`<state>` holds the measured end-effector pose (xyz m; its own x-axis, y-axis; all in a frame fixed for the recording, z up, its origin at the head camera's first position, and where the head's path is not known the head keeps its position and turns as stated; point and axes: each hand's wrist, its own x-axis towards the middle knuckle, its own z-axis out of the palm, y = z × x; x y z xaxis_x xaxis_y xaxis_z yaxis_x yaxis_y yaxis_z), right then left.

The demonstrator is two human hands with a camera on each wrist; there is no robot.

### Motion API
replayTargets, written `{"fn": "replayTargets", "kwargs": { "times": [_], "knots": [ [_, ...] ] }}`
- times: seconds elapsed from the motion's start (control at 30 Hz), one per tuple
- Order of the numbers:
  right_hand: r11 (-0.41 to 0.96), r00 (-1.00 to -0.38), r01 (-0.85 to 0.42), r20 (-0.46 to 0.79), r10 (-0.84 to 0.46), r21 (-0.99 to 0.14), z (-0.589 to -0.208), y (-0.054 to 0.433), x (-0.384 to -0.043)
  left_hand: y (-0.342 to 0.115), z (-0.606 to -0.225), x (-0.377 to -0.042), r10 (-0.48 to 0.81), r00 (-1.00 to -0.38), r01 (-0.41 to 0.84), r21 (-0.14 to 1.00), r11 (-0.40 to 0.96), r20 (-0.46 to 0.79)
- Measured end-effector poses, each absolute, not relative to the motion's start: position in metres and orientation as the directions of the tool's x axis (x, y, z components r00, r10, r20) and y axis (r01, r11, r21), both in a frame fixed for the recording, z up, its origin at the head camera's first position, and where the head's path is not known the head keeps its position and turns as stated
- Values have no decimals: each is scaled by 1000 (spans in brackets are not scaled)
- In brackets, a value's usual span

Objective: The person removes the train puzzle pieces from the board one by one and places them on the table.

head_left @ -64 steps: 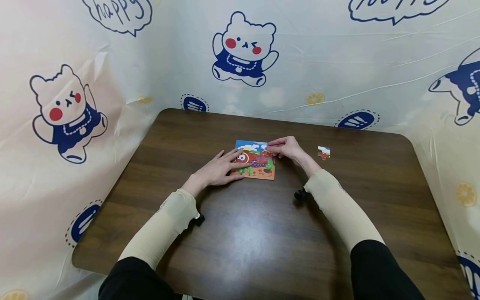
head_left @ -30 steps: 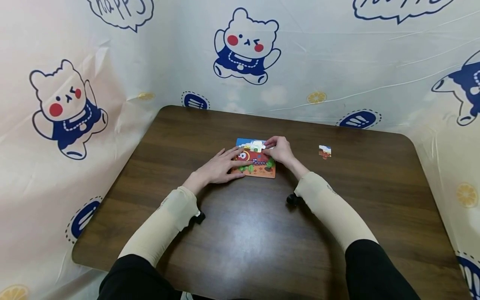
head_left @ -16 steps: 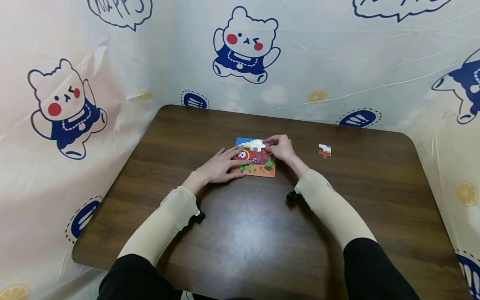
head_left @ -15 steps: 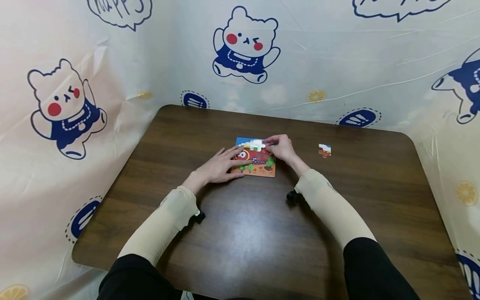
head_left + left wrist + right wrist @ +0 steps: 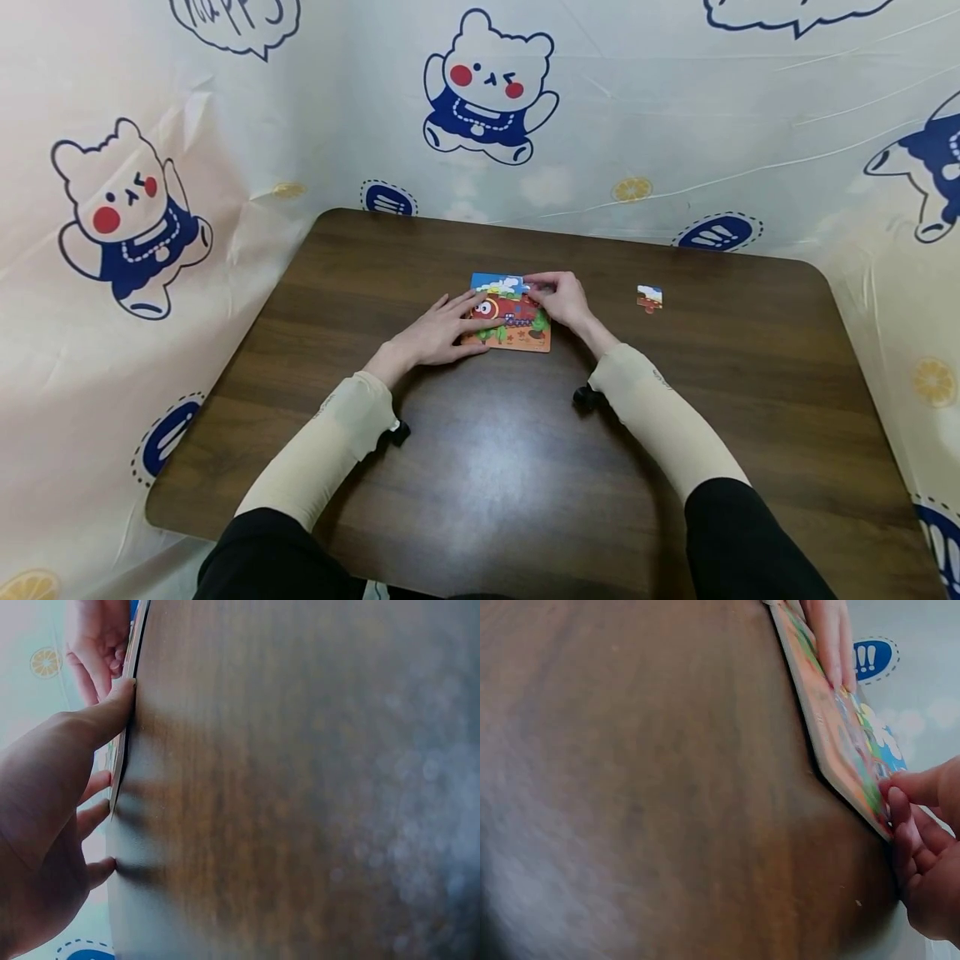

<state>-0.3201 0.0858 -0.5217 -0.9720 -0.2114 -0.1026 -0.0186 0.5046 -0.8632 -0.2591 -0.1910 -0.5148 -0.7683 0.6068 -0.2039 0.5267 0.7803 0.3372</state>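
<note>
A small picture puzzle (image 5: 525, 337) lies on the table, showing blue sky, clouds, a red figure with a round eye and orange ground. My left hand (image 5: 438, 333) rests on its left part with fingers spread, hiding some of the picture. In the left wrist view the left thumb (image 5: 120, 705) touches the board's near edge. At the upper right of the board, my right hand (image 5: 561, 298) pinches a puzzle piece (image 5: 517, 289) by its right side. The right wrist view has the right thumb and fingers (image 5: 915, 784) close together over the board's corner, partly covering it.
A loose puzzle piece (image 5: 649, 298), blue and white above and reddish below, lies to the right of the board. The brown wooden table (image 5: 480, 483) meets a printed curtain (image 5: 600, 125) at its back and sides.
My right hand has come left and in over the board's upper right. The piece at its fingertips looked glaring white and now shows its colours. The left hand keeps its place.
</note>
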Motion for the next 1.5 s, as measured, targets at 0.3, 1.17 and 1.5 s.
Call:
{"fn": "replayTargets", "kwargs": {
  "times": [0.3,1.17,1.5],
  "knots": [
    [499,-986,-93,10,-168,-862,-531,85,-320,-192,-515,-259,613,-766,534,338,775,-194],
    [295,-966,-40,-38,-255,-955,-532,95,-328,-192,-517,-260,615,-766,531,353,770,-190],
    [334,-966,8,-94,-240,-943,-527,92,-330,-193,-518,-260,616,-766,533,355,768,-182]
  ]
}}
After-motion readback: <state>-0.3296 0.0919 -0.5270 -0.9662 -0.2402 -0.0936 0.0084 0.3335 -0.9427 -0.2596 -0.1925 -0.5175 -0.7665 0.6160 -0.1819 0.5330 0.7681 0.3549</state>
